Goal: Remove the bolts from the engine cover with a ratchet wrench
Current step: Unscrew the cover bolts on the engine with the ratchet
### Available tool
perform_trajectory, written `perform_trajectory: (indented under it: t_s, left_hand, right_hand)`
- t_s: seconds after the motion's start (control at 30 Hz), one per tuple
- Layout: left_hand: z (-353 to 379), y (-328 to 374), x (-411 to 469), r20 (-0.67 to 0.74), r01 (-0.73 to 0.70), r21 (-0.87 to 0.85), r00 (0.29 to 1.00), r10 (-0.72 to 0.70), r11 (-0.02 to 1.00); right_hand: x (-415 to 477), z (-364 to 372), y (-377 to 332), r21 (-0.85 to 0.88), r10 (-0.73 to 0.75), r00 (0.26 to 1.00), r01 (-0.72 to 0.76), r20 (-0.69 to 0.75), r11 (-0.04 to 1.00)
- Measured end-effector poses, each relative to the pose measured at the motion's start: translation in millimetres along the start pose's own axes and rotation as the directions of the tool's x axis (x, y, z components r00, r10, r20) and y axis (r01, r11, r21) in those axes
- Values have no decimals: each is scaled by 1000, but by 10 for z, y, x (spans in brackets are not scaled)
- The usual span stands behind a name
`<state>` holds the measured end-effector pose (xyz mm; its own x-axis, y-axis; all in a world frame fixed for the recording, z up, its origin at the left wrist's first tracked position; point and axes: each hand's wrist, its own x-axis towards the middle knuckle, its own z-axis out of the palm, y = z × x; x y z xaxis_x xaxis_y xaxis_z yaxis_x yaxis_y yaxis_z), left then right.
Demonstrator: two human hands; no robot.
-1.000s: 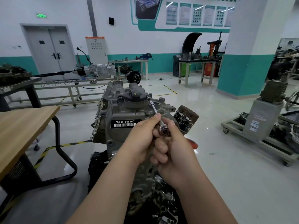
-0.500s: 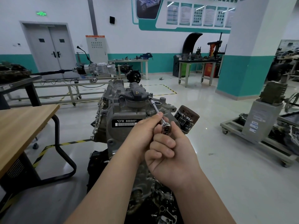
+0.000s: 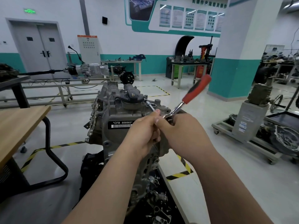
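Gripping the ratchet wrench (image 3: 193, 92) at its steel head, the right hand (image 3: 184, 136) held it above the grey engine (image 3: 103, 120), its red-and-black handle tilted up to the right and blurred. The left hand (image 3: 142, 135) pinched the slim extension bar (image 3: 150, 106), whose far end met the engine top just beside the black cap (image 3: 131, 96).

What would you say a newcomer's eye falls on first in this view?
The ratchet wrench, its red handle slanting up and right from the hands at centre frame. Next, the left hand and right hand gripping close together before the grey engine, the left on the extension bar, the right at the wrench's head. Then the CFB 666660 label on the engine, just left of the hands.
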<state>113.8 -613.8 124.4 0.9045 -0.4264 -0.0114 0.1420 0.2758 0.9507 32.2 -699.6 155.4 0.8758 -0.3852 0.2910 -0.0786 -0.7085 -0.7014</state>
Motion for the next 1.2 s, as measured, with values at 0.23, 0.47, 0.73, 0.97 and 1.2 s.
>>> perform_trajectory:
  t_s: [0.23, 0.47, 0.73, 0.97, 1.2]
  left_hand:
    - [-19, 35, 49, -28, 35, 17, 999, -35, 999]
    - [-38, 4, 23, 75, -12, 22, 997, 10, 1000]
    - [-100, -28, 14, 141, 5, -35, 990, 0, 999]
    - [-144, -14, 14, 106, 28, -76, 994, -20, 997]
    - [-134, -13, 9, 122, 38, -106, 992, -25, 994]
  right_hand:
    - [8, 20, -103, -369, -113, 981, 49, -156, 928]
    - [10, 121, 71, 14, -17, 994, 19, -106, 1000]
    - [-110, 393, 30, 874, 228, 930, -354, 290, 332]
    - [-182, 333, -63, 713, -74, 798, -572, 598, -405]
    - [-184, 348, -96, 721, -73, 807, -561, 587, -407]
